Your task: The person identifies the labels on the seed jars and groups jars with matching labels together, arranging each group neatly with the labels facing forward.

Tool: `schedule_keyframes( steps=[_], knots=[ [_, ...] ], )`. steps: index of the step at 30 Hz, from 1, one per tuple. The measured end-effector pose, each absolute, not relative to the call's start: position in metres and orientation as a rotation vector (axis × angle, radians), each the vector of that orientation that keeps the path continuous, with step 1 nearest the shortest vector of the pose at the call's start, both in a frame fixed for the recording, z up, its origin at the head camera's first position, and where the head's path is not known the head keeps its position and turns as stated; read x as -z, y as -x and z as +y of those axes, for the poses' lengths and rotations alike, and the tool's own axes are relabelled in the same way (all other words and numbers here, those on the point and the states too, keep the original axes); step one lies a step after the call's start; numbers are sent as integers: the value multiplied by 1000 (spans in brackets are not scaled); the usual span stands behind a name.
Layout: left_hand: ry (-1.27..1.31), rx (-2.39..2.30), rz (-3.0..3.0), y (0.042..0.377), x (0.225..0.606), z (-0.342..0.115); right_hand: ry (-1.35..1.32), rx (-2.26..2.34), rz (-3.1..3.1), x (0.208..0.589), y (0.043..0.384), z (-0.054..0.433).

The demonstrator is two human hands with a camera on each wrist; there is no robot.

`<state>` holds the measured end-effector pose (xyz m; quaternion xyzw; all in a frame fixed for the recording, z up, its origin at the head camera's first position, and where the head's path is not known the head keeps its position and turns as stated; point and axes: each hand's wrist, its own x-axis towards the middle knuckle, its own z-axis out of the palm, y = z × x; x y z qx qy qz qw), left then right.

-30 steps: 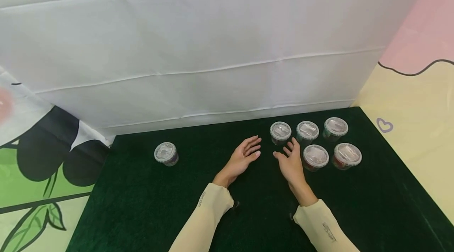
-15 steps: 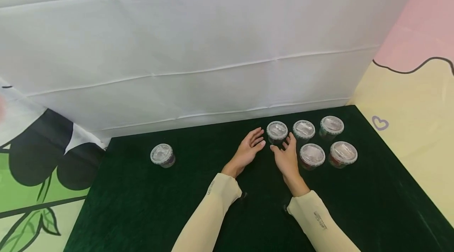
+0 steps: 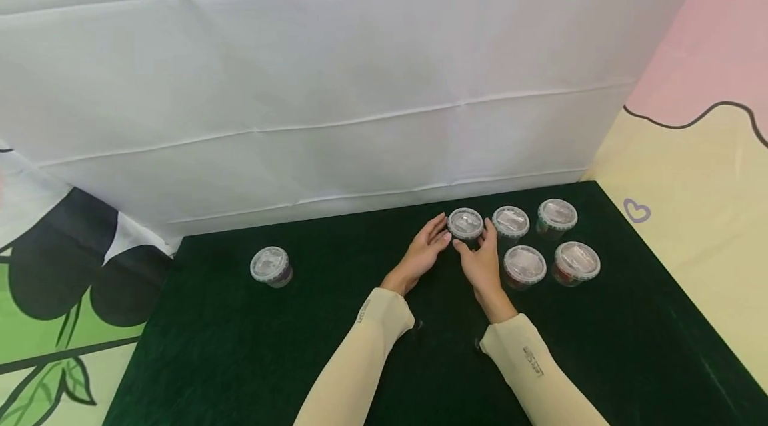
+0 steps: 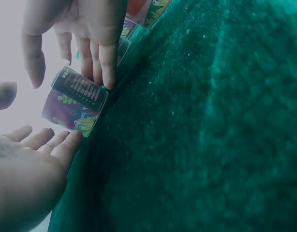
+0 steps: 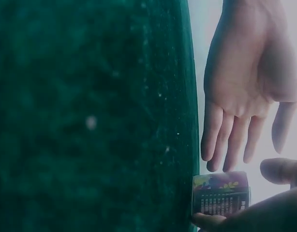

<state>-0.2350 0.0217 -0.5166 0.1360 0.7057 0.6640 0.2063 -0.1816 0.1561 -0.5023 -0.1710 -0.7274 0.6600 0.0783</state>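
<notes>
A clear lidded plastic tub stands on the green cloth, between my two hands. The straight fingers of my left hand reach the tub's left side; in the left wrist view their tips meet, or nearly meet, its wall. Along the right side of the tub lie the extended fingers of my right hand, with the thumb in front and apart from the wall. A purple label with leaves and pale print wraps the tub in the left wrist view. Its contents are hard to make out.
Right of the hands stand several similar lidded tubs, among them a near one and a far one. Another tub stands alone at the left. A white cloth wall rises behind the table.
Both hands have moved forward and closed in on the tub from either side, from in front of it to beside it. The tub still stands on the cloth. The head view has shifted slightly.
</notes>
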Motion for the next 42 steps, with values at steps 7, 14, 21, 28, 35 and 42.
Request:
schedule_keyframes(
  steps=[7,14,21,28,35,42],
  knots=[
    [-371,-1876,1941,234,516,22,478,-1968,-2175,506,186,154],
    [-365,-1905,1982,228,516,14,449,-1936,-2190,506,183,151],
    [-413,-1923,2097,217,517,0,361,-1893,-2262,499,172,148],
    [-407,-1965,2140,206,513,-16,231,-1870,-2365,494,162,147],
    [-370,-1958,2174,200,507,-30,77,-2003,-2475,487,153,150],
    [-391,-1888,2100,195,501,-49,-103,-2232,-2517,481,148,153]
  ],
)
